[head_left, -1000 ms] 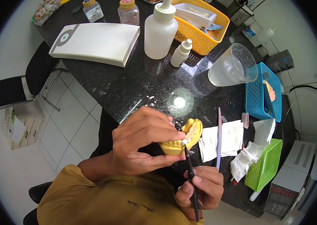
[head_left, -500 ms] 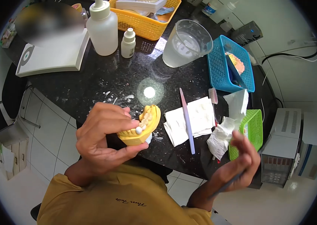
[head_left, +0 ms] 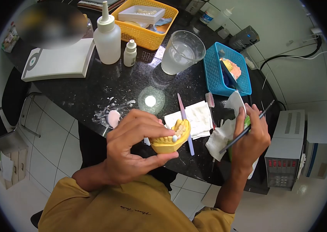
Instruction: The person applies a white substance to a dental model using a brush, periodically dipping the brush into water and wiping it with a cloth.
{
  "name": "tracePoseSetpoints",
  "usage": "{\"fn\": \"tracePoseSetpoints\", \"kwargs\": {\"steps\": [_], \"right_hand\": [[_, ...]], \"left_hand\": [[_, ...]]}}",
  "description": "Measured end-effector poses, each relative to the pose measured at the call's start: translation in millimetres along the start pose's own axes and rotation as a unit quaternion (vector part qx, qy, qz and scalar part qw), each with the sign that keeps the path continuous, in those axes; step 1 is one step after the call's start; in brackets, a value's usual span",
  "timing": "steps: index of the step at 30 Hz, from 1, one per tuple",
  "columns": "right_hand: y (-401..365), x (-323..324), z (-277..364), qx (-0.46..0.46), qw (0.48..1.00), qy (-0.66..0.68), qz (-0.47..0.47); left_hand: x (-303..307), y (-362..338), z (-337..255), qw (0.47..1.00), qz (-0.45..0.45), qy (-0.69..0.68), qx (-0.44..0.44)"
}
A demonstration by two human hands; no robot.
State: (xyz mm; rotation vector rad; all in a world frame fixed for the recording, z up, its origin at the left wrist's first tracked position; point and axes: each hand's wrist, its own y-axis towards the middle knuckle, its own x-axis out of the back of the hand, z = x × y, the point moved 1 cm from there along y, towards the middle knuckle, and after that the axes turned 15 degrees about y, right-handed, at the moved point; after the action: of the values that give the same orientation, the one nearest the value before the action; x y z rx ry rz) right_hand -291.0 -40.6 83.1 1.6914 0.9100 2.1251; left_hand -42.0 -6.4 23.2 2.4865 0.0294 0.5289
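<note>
My left hand [head_left: 132, 145] grips a yellow dental cast [head_left: 167, 147] between thumb and fingers, above the counter's front edge. Pale teeth run along its top, and one small white-blue tooth shows beside my index fingertip. In my right hand [head_left: 250, 135] lies a slim dark stick-like tool [head_left: 242, 137], slanting across the fingers. Those fingertips are right at the raised edge of a crumpled white tissue [head_left: 235, 103], above a green basket [head_left: 247, 120] that my hand mostly hides. A folded white cloth [head_left: 200, 120] lies between my hands, with a lilac-handled tool [head_left: 189, 141] along its left side.
Pinkish-white material [head_left: 113, 118] and white residue lie on the black counter [head_left: 124, 91]. Behind stand a squeeze bottle [head_left: 107, 42], a dropper bottle [head_left: 130, 54], a glass of cloudy liquid [head_left: 180, 54], a yellow basket [head_left: 142, 36] and a blue basket [head_left: 215, 79]. A toothbrush [head_left: 209, 99] lies near the cloth.
My left hand has moved right with the dental cast, uncovering the pinkish-white material. My right hand has moved up to the tissue, still holding the dark tool. The view has shifted slightly.
</note>
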Motion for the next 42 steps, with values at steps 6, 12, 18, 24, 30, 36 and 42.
{"fn": "tracePoseSetpoints", "kwargs": {"steps": [6,12,18,24,30,36,42], "right_hand": [[-20.7,13.5,57.3,0.035,0.971,0.237,0.016],[-34.9,13.5,78.4,0.059,0.944,0.32,0.062],[-41.1,15.6,81.7,0.084,0.94,0.321,0.081],[-41.7,14.6,85.1,0.11,0.946,0.289,0.097],[-42.2,11.8,86.4,0.139,0.955,0.246,0.088],[-31.0,7.4,64.3,0.043,0.949,0.311,-0.03],[2.4,25.0,14.2,-0.127,0.977,0.145,-0.095]], "left_hand": [[-0.5,-0.7,-7.7,1.0,0.028,0.005,0.0],[0.1,-1.9,-11.2,1.0,0.028,0.01,-0.007],[2.1,-3.6,-12.5,1.0,0.027,0.014,-0.009],[3.1,-5.4,-12.0,1.0,0.009,0.006,0.01],[0.7,-6.8,-9.9,1.0,0.007,0.013,0.008],[1.6,-6.0,-7.8,0.998,0.048,-0.031,0.031],[5.3,-8.0,0.4,0.99,0.06,-0.118,0.05]]}}
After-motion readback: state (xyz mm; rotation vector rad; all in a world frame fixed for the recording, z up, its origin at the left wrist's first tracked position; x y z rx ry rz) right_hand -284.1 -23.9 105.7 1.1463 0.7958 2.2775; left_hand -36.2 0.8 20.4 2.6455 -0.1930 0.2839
